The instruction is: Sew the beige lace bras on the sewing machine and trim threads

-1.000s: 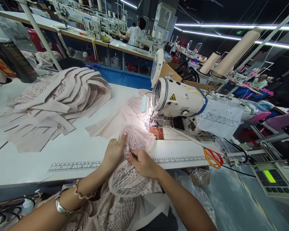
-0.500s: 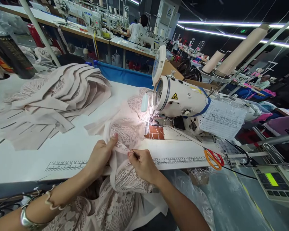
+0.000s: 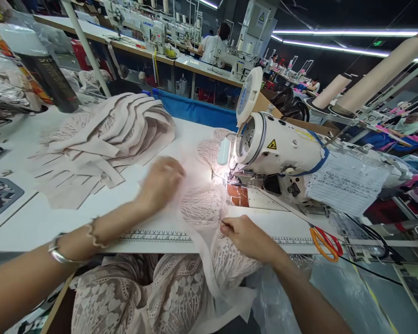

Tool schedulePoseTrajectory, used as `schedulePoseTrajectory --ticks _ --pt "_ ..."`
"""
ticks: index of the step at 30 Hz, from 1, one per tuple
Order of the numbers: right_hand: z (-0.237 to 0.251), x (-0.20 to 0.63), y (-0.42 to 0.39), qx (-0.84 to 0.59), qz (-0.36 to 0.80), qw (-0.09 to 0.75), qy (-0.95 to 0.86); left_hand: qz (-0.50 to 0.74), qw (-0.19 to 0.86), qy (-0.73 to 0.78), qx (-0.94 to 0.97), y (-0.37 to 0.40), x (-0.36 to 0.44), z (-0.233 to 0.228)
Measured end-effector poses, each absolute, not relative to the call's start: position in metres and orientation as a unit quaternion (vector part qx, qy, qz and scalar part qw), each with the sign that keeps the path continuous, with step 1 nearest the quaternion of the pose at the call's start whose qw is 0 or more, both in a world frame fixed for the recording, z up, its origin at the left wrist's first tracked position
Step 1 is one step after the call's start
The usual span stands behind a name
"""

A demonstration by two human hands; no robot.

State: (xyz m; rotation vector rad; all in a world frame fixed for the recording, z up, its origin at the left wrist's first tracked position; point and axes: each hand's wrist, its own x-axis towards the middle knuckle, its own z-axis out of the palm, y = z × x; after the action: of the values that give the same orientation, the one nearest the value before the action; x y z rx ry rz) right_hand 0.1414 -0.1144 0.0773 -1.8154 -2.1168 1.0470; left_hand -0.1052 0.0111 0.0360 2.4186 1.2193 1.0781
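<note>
Left hand (image 3: 160,183) slid forward, blurred, grip unclear; right hand (image 3: 245,236) pinches lace fabric (image 3: 202,206).

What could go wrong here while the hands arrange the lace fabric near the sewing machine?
The left hand is motion-blurred over the lace fabric close to the sewing machine needle area, so fingers could stray under it. The fabric hangs off the table edge and might slide down. The scissors lie at the edge and could be knocked off.

- A white worktop (image 3: 90,222) is carrying a sewing machine (image 3: 282,157) at its right end
- A pile of beige fabric pieces (image 3: 104,139) is lying toward the far left
- Orange-handled scissors (image 3: 325,241) are resting at the near right edge
- Lace fabric (image 3: 202,208) is draping over the near edge
</note>
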Motion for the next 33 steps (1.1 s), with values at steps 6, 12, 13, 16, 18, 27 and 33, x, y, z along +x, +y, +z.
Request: schedulePoseTrajectory --ticks 6,12,13,16,18,27,33 --pt "0.129 0.179 -0.075 -0.518 0.270 -0.063 -0.809 0.164 0.138 0.068 0.974 -0.034 -0.020 0.013" --pt "0.070 0.193 -0.061 -0.640 0.055 0.038 -0.765 0.197 0.236 0.073 0.949 0.005 -0.013 0.013" --pt "0.056 0.190 -0.059 -0.659 0.039 0.083 -0.746 0.198 0.265 0.078 0.940 0.013 -0.013 0.013" --pt "0.026 0.183 -0.050 -0.698 0.035 0.162 -0.697 0.195 0.305 0.103 0.926 0.028 -0.010 0.010" --pt "0.016 0.180 -0.045 -0.714 0.038 0.184 -0.674 0.201 0.296 0.101 0.928 0.028 -0.006 0.006" --pt "0.010 0.182 -0.042 -0.738 0.033 0.218 -0.638 0.208 0.044 0.176 0.961 0.004 -0.008 -0.002" --pt "0.014 0.176 -0.049 -0.731 0.044 0.227 -0.642 0.169 -0.025 0.179 0.969 -0.001 -0.009 0.000"
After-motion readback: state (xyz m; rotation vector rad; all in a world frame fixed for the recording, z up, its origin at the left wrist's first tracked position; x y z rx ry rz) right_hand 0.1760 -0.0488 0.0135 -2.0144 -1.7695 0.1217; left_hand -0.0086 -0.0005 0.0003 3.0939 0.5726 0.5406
